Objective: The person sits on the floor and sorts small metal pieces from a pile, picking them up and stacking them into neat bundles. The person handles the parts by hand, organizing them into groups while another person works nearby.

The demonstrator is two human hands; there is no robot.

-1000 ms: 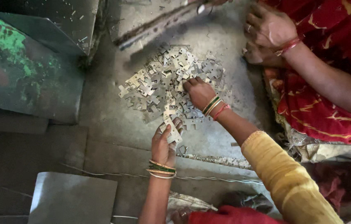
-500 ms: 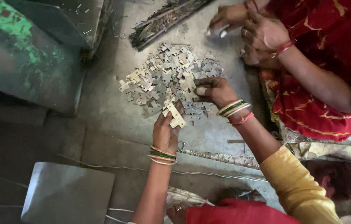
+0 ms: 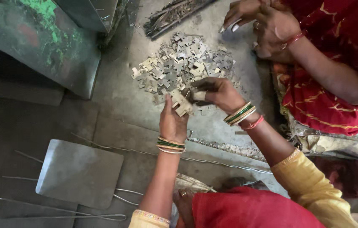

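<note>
Left hand point(image 3: 172, 120) is cupped palm-up, pinching a small stack of flat stamped metal pieces point(image 3: 183, 105) between thumb and fingers; right hand point(image 3: 215, 90) hovers just at 2 o'clock of it, fingers curled and pressed together, fingertips touching the stack and the near edge of the pile point(image 3: 183, 67). Pile sits loose on the concrete floor point(image 3: 120, 101), at 12 o'clock from the hands. Risks, as I judge them: the pieces look thin with notched edges, so bare fingers raking through could get cut; the stack is only lightly held and uneven, so a piece could slide off and drop back into the pile or onto the floor; bangles point(image 3: 170, 144) could snag on a notch. Another person's hands point(image 3: 267, 25) work at 1 o'clock of the pile, near its far-right edge, so both reaching in at once could collide. Room: green metal box point(image 3: 39, 46) closes off 10 o'clock, a heap of dark scrap strips point(image 3: 174, 14) sits just past the pile at 12. Red cloth point(image 3: 314, 105) hems in 3 o'clock. At 7 o'clock a flat steel sheet point(image 3: 79, 173) and loose wires point(image 3: 60, 217) lie on the floor, well apart from the hands; wires are a snag hazard. Open floor is mostly between pile and sheet, at 9 o'clock of the hands.
</note>
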